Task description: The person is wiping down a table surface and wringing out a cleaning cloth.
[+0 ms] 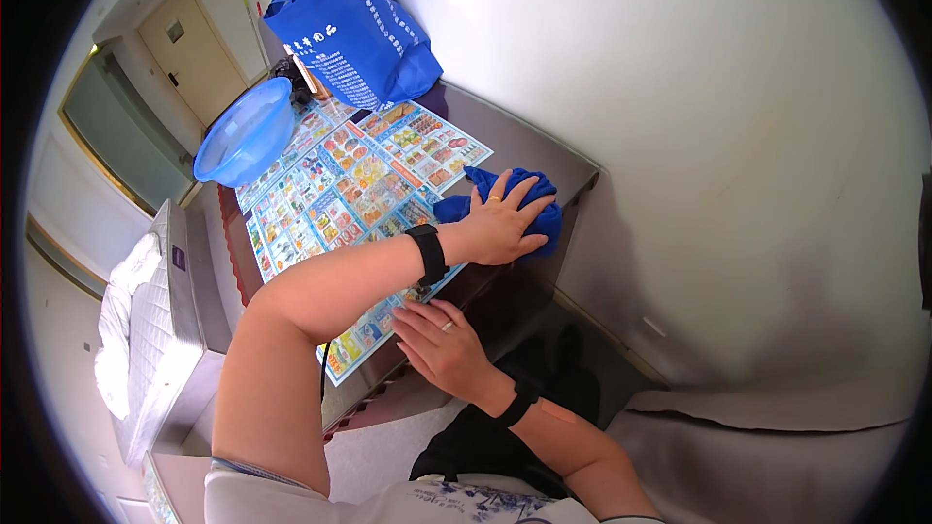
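Observation:
My left hand [500,228] reaches across to the right end of a dark table [539,146]. Its fingers spread and bend over a bunched blue cloth [549,233], pressing it down near the corner. Part of the cloth is hidden under the palm. Lower down, my right hand [442,344] is by the table's near edge, fingers stretched out and holding nothing; whether it touches the table I cannot tell. Beneath and beside my left forearm lie colourful printed flyers [335,199] covering much of the tabletop.
A translucent blue basin [248,136] sits at the table's far left. Behind the flyers stands a large blue shopping bag [340,39] against the white wall [699,87]. A bare mattress [165,301] is left of the table. Fabric-covered furniture [757,456] is at lower right.

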Demonstrator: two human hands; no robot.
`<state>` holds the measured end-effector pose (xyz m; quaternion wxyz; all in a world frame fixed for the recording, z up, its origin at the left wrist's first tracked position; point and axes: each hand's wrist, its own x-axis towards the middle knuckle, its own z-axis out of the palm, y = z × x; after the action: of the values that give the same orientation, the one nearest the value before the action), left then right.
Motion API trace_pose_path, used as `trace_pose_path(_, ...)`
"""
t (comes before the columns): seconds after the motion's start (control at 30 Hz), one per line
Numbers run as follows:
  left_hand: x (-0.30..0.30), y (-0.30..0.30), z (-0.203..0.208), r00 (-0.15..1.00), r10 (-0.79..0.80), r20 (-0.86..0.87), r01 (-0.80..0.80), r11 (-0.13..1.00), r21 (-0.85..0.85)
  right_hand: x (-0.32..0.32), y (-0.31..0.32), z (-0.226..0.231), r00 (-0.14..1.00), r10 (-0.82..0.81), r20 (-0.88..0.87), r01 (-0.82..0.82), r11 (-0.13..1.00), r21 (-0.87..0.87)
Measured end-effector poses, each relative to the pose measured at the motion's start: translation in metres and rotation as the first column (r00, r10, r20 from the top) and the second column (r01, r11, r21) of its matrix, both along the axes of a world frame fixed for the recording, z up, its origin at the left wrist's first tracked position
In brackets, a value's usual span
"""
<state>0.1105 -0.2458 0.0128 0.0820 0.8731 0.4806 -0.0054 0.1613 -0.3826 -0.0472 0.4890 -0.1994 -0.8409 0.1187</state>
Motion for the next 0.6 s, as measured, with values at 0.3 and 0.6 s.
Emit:
trace_pose_path(0.3, -0.015, 0.059, -0.008, 0.997, 0.056, 0.056, -0.06, 0.996, 0.072, 0.021, 0.043, 0.006, 0.989, -0.145, 0.02, 0.145, 0.989, 0.003)
trace_pose_path(0.6, -0.074, 0.15, -0.011, 0.933, 0.36, 0.001, -0.36, 0.933, 0.03, 0.028, 0.052, 0.001, 0.991, -0.133, 0.025, 0.134, 0.989, -0.068)
